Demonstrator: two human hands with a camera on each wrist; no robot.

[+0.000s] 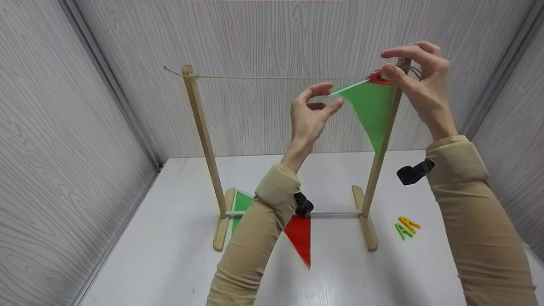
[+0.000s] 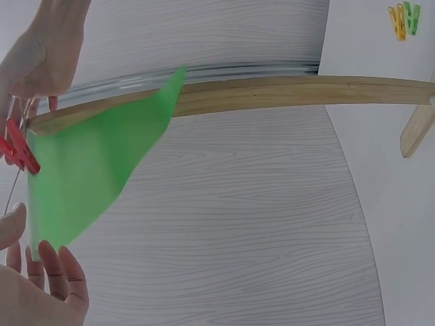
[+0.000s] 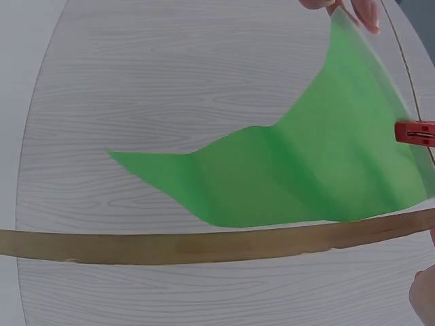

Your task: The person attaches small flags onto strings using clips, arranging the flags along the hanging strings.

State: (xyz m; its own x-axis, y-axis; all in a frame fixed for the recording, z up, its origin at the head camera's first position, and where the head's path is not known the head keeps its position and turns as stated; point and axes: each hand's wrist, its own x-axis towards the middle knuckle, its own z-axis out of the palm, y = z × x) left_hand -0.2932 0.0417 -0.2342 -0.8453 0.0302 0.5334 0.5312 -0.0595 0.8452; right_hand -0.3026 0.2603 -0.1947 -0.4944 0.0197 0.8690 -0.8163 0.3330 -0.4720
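Note:
A green triangular pennant [image 1: 372, 108] hangs by the right post, its top edge slanting down towards my left hand [image 1: 312, 108]. Thumb and index finger of that hand stand apart around the pennant's left corner; in the left wrist view, fingers [image 2: 54, 268] lie right at this corner. A red clothespin [image 1: 379, 77] grips the pennant's top edge by the string [image 1: 255, 77]. My right hand [image 1: 427, 78] is at the post top, its thumb right at the clothespin and its index finger raised away. In the right wrist view, the pennant [image 3: 306, 159] sags in loose folds.
The string spans two wooden posts [image 1: 202, 131] [image 1: 393, 110] on flat feet joined by a white rod [image 1: 335, 213]. Below lie a red pennant [image 1: 301, 238] and a green one [image 1: 242, 202], partly behind the left sleeve. Yellow [image 1: 409, 223] and green [image 1: 403, 230] clothespins lie at right.

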